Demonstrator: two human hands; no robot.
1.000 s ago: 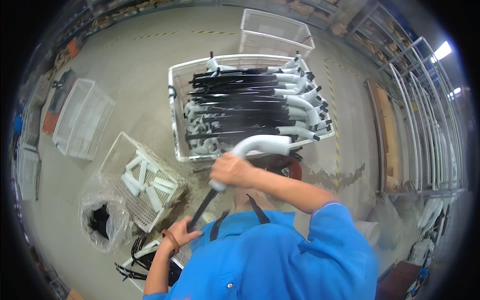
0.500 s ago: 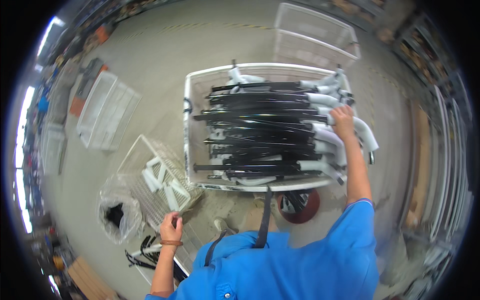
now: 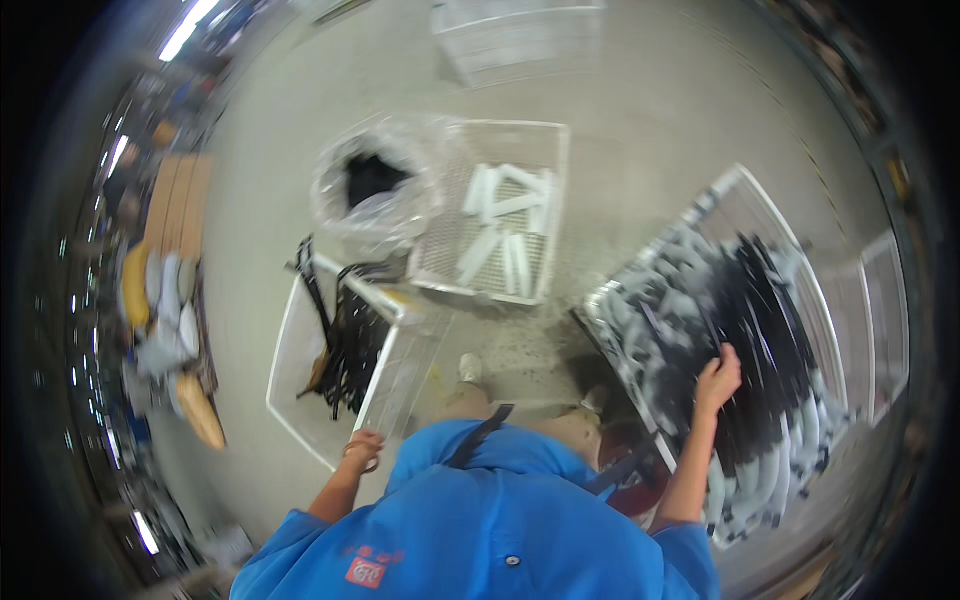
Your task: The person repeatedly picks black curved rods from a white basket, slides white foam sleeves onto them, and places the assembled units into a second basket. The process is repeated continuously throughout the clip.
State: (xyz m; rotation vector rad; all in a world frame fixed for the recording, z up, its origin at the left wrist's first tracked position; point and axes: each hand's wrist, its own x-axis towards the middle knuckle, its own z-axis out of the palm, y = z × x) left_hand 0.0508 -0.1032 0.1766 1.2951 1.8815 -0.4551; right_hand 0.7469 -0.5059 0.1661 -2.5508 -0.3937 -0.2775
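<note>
My right hand rests on the pile of black and white long parts stacked in a big wire basket on my right; its fingers lie over the black strips, and motion blur hides whether they grip one. My left hand hangs loosely curled at the near rim of a white wire bin that holds black strap-like parts. It appears to hold nothing. My blue sleeves and shirt fill the lower middle.
A wire basket with white plastic pieces stands ahead. Beside it is a clear bag with dark contents. Another empty wire basket sits farther off. Shelving and stacked goods line the left side. The floor is grey concrete.
The view has swung hard to the left, so the big basket now sits at my right. My right hand has pulled back from its far side to its near side.
</note>
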